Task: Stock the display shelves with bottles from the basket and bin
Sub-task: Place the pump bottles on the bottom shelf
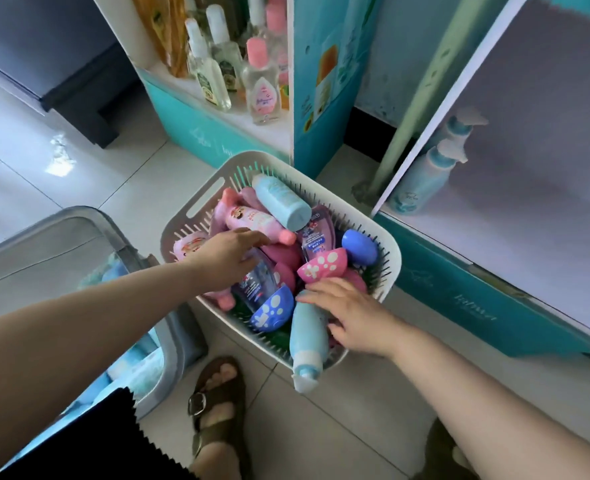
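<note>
– Starting from the left: where does the job stand?

– The grey bin (pixel 79 244) sits on the floor, touching the white basket (pixel 189 216). Neither hand is in it. The left hand (pixel 227 258) reaches into the basket, its fingers fairly straight and lying across a pink bottle (pixel 252 220). They aren't closed round anything yet.

– So this is the picking step?

– I'd judge so. The basket is heaped with bottles, and the shelf (pixel 196 88) behind it holds only clear oil bottles.

– And the right hand (pixel 349 317)?

– It's spread over a pale blue bottle (pixel 307 334) that juts over the basket's near rim. The fingers rest on the bottle, apart, not clamped.

– What does the next move need?

– Probably each hand closing round one bottle and lifting it clear of the pile without dragging its neighbours. The right-hand shelf (pixel 494 237), with two blue pump bottles (pixel 421 181) at its left edge, has plenty of bare space.
</note>
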Demonstrator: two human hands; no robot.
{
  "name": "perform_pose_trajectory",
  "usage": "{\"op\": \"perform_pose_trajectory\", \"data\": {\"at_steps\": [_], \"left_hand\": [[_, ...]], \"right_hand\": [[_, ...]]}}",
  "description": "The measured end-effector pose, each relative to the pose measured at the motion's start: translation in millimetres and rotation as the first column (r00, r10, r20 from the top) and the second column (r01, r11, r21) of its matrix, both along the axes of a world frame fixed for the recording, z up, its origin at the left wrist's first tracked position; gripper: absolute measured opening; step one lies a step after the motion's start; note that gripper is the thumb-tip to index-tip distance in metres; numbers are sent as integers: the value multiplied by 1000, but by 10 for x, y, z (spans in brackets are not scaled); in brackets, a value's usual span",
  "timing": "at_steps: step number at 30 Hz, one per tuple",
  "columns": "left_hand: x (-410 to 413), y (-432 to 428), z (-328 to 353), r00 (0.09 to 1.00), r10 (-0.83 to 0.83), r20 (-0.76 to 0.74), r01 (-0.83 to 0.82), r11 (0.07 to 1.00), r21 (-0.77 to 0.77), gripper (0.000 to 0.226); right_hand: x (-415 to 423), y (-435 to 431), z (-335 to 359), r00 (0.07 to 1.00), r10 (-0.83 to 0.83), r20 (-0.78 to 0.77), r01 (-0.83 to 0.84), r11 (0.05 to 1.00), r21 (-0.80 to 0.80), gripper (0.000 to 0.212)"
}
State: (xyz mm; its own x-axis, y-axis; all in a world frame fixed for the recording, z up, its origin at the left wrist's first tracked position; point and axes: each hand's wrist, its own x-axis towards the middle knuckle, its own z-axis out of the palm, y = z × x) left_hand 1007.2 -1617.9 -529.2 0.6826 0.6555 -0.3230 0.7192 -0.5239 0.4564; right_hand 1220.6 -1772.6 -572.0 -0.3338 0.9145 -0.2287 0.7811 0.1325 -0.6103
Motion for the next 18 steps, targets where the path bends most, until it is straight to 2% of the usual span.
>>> {"op": "perform_pose_trajectory", "data": {"at_steps": [2,4,8,9,11,14,16,18], "left_hand": [[-46,13,-44,1000,5,26,-5,1000,-1,33],[-57,20,-62,999,15,47,-14,1000,-11,34],[-103,-36,-69,998,-25,57,29,998,-61,42],[-120,-49,-69,997,-44,56,48,996,-74,46],[-151,-72,-68,993,-83,81,92,989,-118,54],[-119,-163,-75,983,-71,171,118,953,-278,78],[-49,-251,-83,941,97,324,42,917,-397,87],[-19,-278,-84,829,333,450,-112,886,-450,76]], "right_hand": [[-47,33,-67,979,160,122,-147,983,-109,76],[-67,85,-67,948,250,198,-225,964,-140,79],[-63,141,-56,967,222,126,-226,974,20,70],[-48,138,-47,986,154,58,-157,986,52,66],[-41,163,55,990,-92,-105,99,993,60,62],[-186,365,366,844,-475,-250,492,870,9,59],[-333,556,533,792,-532,-300,568,822,42,57],[-460,739,606,795,-482,-369,536,843,53,52]]}}
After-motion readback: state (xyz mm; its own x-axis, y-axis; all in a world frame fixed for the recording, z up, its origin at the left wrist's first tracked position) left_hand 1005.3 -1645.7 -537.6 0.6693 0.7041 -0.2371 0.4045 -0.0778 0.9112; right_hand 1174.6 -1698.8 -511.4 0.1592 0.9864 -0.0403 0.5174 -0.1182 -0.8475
